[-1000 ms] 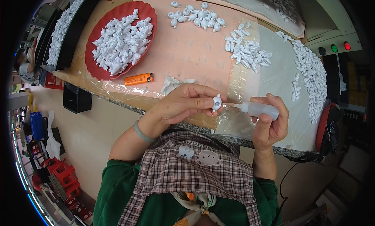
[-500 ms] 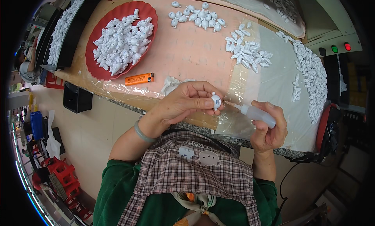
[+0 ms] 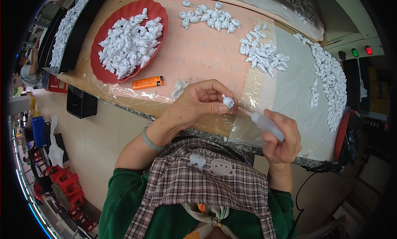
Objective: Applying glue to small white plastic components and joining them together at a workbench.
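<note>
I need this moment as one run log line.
left hand: holds small white piece | right hand: holds squeeze bottle | nozzle: pointed toward piece | orange lighter: near red dish

I see a plaid apron in brown, black and white, a deep green top and a cream scarf splashed with orange. The piece is white with a dark mark, the bottle cloudy white. The bowl is red, the lighter orange with a black end, the mat pale pink.
</note>
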Demonstrator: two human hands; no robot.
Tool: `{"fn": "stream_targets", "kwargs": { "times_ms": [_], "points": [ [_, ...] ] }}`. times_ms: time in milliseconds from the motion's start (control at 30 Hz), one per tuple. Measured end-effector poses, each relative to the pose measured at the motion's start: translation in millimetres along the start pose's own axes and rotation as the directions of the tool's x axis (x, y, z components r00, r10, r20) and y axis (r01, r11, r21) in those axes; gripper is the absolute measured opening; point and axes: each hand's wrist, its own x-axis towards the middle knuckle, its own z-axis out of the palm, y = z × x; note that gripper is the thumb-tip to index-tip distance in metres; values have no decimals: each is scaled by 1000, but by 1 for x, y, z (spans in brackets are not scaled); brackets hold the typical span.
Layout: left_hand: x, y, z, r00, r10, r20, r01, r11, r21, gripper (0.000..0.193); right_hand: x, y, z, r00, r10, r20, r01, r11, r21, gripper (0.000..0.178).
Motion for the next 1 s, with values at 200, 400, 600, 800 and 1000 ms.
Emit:
{"fn": "stream_targets", "kwargs": {
  "times_ms": [200,400,600,800,1000],
  "points": [
    [1,2,3,1000,10,-1,-10,999,-42,28,-2,2,2,1000,16,-9,-16,1000,24,35],
    [-1,4,2,1000,0,1,0,997,-79,27,-8,13,9,986,153,-70,-137,971,194,35],
    [-1,0,1,990,109,-87,-102,991,91,23,-7,37,7,790,610,-60,-405,592,697,39],
    [-5,6,-3,998,40,-53,-40,999,3,23,-4,56,2,546,809,216,-585,184,790,32],
    [-9,9,1,1000,22,-1,-21,996,-85,19,8,77,6,578,791,200,-687,338,643,16]
  ]
}}
